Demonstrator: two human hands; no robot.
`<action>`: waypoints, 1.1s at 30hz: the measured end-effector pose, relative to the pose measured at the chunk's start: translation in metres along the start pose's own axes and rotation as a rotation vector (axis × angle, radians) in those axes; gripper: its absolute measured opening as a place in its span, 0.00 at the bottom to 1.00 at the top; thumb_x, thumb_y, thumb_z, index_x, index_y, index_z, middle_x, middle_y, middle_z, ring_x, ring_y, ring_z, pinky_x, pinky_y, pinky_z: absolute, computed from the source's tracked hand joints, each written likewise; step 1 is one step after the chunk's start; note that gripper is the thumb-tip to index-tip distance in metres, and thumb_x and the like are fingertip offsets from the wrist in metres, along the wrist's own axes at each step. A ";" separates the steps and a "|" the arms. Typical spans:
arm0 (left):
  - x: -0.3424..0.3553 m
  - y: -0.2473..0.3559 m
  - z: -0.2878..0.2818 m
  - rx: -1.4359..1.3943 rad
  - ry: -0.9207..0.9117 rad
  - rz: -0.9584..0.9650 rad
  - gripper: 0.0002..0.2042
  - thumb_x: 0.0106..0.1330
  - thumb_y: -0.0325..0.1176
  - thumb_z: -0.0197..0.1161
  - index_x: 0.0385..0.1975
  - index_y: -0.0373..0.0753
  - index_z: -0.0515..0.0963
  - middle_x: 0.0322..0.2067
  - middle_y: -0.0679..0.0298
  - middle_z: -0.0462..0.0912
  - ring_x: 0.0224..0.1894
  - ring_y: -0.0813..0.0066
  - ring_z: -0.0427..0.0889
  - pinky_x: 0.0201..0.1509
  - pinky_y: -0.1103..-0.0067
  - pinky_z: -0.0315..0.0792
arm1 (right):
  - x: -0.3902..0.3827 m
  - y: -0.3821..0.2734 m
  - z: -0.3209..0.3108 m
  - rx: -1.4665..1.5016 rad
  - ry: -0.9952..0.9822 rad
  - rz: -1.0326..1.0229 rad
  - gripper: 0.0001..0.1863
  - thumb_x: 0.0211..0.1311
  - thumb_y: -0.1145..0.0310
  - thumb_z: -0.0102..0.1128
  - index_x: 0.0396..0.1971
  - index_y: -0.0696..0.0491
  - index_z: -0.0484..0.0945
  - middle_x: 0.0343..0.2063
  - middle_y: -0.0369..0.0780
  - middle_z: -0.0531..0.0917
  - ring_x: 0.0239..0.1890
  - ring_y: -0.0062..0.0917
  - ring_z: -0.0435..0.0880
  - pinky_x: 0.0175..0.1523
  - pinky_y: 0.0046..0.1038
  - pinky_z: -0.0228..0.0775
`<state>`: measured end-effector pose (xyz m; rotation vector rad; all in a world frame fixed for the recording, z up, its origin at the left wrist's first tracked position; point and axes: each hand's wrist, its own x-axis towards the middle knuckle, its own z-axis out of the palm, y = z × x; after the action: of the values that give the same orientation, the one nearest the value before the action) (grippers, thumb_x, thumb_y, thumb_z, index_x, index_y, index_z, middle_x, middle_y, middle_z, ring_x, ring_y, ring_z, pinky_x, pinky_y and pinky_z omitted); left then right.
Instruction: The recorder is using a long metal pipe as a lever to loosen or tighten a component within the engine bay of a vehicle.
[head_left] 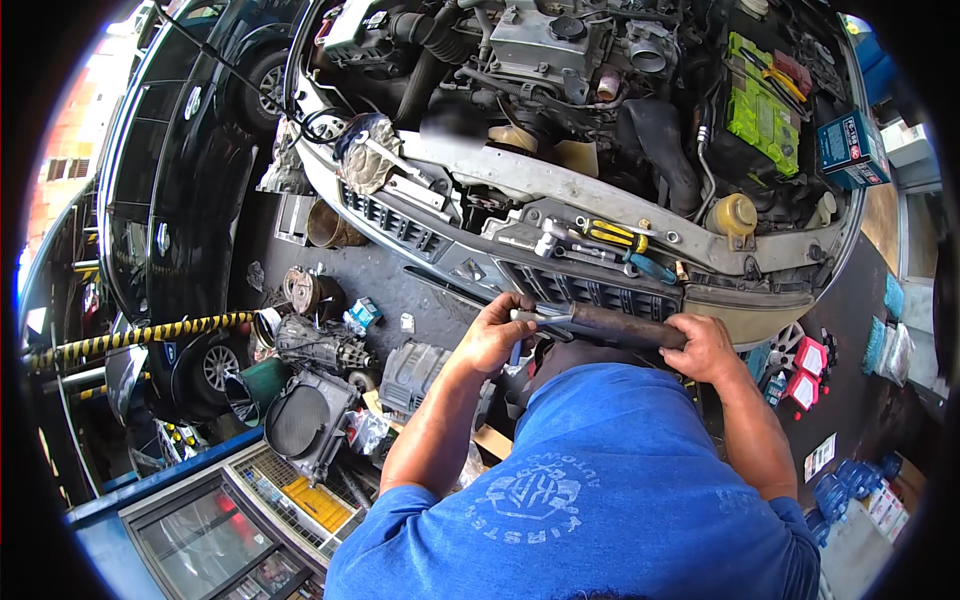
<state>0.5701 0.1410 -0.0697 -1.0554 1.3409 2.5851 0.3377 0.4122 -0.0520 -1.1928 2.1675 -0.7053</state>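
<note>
In front of my chest, a dark brownish tube (pixel 625 326) lies crosswise between my hands. My right hand (pixel 700 347) is closed round its right end. My left hand (pixel 490 335) is closed on a silver metal hand tool (pixel 545 318) at the tube's left end. A bit of blue shows below those fingers; the tool's exact kind is unclear. Just beyond the tube is the car's front grille (pixel 590 290). Above it, on the front panel, lie a yellow-and-black screwdriver (pixel 612 233) and a ratchet (pixel 555 240).
The open engine bay (pixel 545 50) fills the far side, with a green-topped battery (pixel 762 105) and a blue box (pixel 852 150) at right. Leftward stand a dark car (pixel 165 170), a striped yellow-black bar (pixel 150 335) and a gearbox (pixel 315 342) on the floor.
</note>
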 end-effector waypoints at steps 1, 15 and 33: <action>0.000 0.001 0.000 -0.013 -0.012 0.048 0.11 0.63 0.23 0.62 0.44 0.40 0.71 0.30 0.63 0.78 0.27 0.74 0.78 0.29 0.76 0.74 | 0.000 -0.001 0.001 -0.029 -0.022 0.043 0.16 0.41 0.63 0.70 0.33 0.52 0.81 0.29 0.44 0.84 0.34 0.44 0.83 0.39 0.40 0.75; 0.001 0.000 0.003 0.195 0.182 0.013 0.12 0.63 0.33 0.65 0.44 0.38 0.74 0.25 0.67 0.77 0.24 0.80 0.75 0.26 0.80 0.69 | 0.013 -0.004 0.002 -0.193 -0.012 -0.066 0.23 0.39 0.63 0.74 0.38 0.55 0.81 0.31 0.49 0.84 0.36 0.47 0.83 0.41 0.39 0.76; -0.015 -0.031 -0.011 -0.126 0.262 0.199 0.12 0.67 0.38 0.61 0.43 0.36 0.75 0.23 0.68 0.75 0.23 0.80 0.72 0.24 0.81 0.66 | 0.074 -0.052 -0.043 -0.447 -0.135 -0.266 0.20 0.39 0.68 0.69 0.36 0.56 0.80 0.29 0.49 0.83 0.34 0.46 0.84 0.41 0.38 0.75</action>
<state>0.5974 0.1562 -0.0871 -1.3907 1.4164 2.7848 0.3055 0.3316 -0.0029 -1.7266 2.1356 -0.2305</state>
